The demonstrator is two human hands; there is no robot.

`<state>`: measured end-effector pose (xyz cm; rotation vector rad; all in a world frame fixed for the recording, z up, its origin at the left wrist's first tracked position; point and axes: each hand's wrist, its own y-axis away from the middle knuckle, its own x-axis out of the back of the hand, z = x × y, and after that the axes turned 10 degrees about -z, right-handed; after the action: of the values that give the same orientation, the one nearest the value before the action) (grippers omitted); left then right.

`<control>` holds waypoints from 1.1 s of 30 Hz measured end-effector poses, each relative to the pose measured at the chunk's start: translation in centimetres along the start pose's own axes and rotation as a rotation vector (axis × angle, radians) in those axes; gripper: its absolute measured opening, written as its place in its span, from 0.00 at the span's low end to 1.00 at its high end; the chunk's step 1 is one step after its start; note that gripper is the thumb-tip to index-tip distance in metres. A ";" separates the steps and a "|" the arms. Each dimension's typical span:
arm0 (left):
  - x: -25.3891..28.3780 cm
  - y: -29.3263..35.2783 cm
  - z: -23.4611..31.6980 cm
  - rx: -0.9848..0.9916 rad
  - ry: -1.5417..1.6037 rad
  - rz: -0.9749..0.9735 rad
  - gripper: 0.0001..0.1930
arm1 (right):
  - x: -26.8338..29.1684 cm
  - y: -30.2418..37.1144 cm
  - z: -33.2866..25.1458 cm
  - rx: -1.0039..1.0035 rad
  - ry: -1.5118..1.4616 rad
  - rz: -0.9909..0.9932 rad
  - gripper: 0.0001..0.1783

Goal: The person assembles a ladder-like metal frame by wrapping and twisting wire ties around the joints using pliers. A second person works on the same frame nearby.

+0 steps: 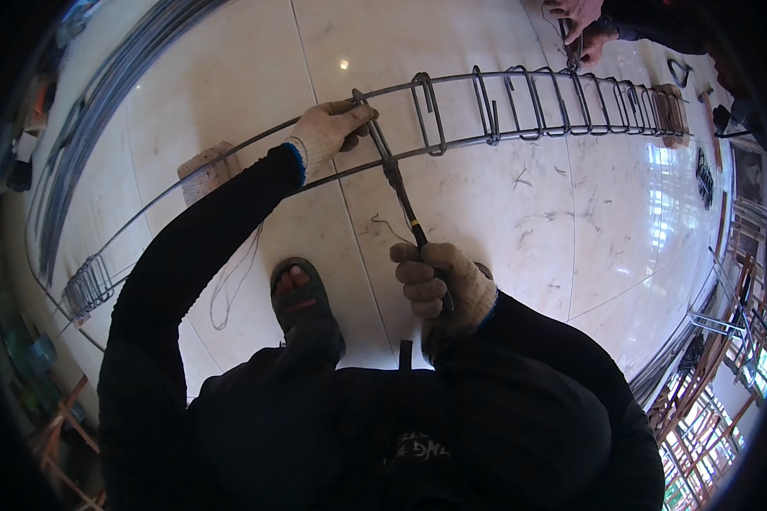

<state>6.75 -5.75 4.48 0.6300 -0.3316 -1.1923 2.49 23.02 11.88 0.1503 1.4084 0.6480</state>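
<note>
A long rebar cage of two visible steel bars with wire stirrups spans the floor ahead of me. My left hand, in a pale knitted glove, is closed on a steel stirrup near the far bar. In my right hand, also gloved, the fingers wrap round the dark handles of pincers. The pincers' jaws meet the near bar where that stirrup crosses it. A thin tie wire curls beside them. The exact bite of the jaws is too small to make out.
Blocks prop the cage at the left, and another block at the right. A co-worker's hands work at the cage's far side. Bundled steel rods curve along the left. Bunched stirrups sit at the cage's left end.
</note>
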 end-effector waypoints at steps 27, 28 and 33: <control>-1.6 -1.4 -1.3 -0.036 0.136 0.074 0.20 | -2.9 -1.3 0.9 -0.027 0.859 0.604 0.16; -1.5 -1.4 -1.2 -0.030 0.077 0.050 0.20 | -3.0 -1.3 0.9 -0.028 0.913 0.647 0.17; -1.7 -1.3 -0.9 -0.026 0.191 0.058 0.20 | -3.0 -2.0 1.5 0.036 0.867 0.570 0.21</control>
<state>5.70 -4.15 3.12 0.7008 -0.1718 -1.0699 4.53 20.29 13.78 0.3304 2.2403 1.2497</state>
